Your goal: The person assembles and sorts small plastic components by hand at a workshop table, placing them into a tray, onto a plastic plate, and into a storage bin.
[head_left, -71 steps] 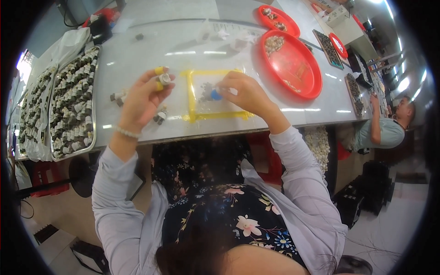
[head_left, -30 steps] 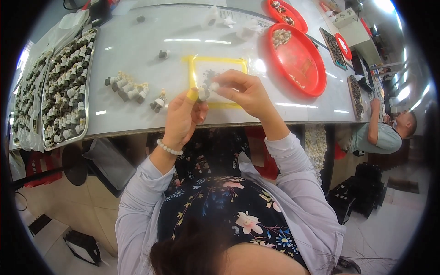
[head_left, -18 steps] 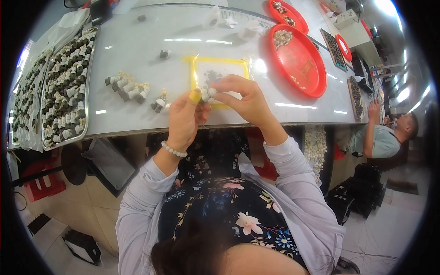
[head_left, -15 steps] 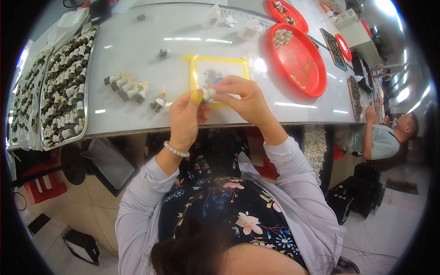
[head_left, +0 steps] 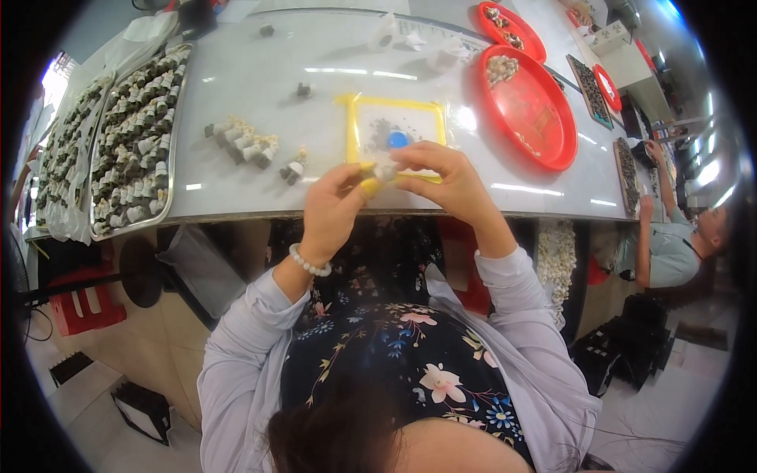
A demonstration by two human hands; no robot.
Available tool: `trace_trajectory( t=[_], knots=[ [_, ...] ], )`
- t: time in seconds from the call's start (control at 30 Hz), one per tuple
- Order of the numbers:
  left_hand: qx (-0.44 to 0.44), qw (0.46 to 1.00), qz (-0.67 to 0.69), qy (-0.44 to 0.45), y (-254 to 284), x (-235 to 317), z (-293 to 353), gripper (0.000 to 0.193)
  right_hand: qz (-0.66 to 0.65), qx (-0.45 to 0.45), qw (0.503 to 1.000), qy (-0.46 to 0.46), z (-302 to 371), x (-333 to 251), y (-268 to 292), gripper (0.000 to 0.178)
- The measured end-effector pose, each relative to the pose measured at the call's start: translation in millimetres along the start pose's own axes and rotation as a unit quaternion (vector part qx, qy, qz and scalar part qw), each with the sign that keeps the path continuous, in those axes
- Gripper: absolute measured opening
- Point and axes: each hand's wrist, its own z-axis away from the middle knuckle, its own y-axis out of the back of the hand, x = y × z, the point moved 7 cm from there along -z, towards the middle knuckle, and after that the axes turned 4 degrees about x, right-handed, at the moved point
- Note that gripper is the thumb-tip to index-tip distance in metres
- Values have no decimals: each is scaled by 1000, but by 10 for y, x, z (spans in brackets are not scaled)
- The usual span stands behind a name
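Above the table's near edge, my left hand [head_left: 333, 211] pinches a small whitish figurine [head_left: 385, 171] between fingertips with yellow covers. From the other side my right hand [head_left: 451, 186] closes its thumb and fingers on the same piece. Fingers hide much of it, and its details are blurred. Just beyond lies a white sheet framed in yellow tape [head_left: 352, 130], bearing dark crumbs and a round blue piece [head_left: 397, 139]. To the left, a single small figurine [head_left: 294, 166] with a dark base sits near a row of similar figurines [head_left: 243, 143].
A metal tray [head_left: 175, 142] packed with figurines stands at the left. At the right are a big red oval tray [head_left: 544, 118] with pale pieces and a smaller red tray [head_left: 532, 41]. A co-worker [head_left: 670, 244] sits at the far right.
The whole view has shifted, so the table things appear farther right. The blue piece, partly covered by my right fingers before, now shows fully on the sheet. Both hands still hold the figurine.
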Motion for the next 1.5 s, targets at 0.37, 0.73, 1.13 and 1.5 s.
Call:
trace_trajectory(
  t=[0.37,0.73,1.13,1.5],
  knots=[
    [150,713,-546,-414,456,654,251,24,108,129,985,-25,354,357,752,29],
    [202,691,-584,-376,603,761,240,42,218,230,948,-35,-344,1022,2034,22],
    [52,755,-583,-297,514,1078,-841,33,294,213,927,-95,-612,1432,1982,20],
    [-8,777,-530,-339,273,840,-1033,12,357,124,901,214,43,31,545,16]
  ],
)
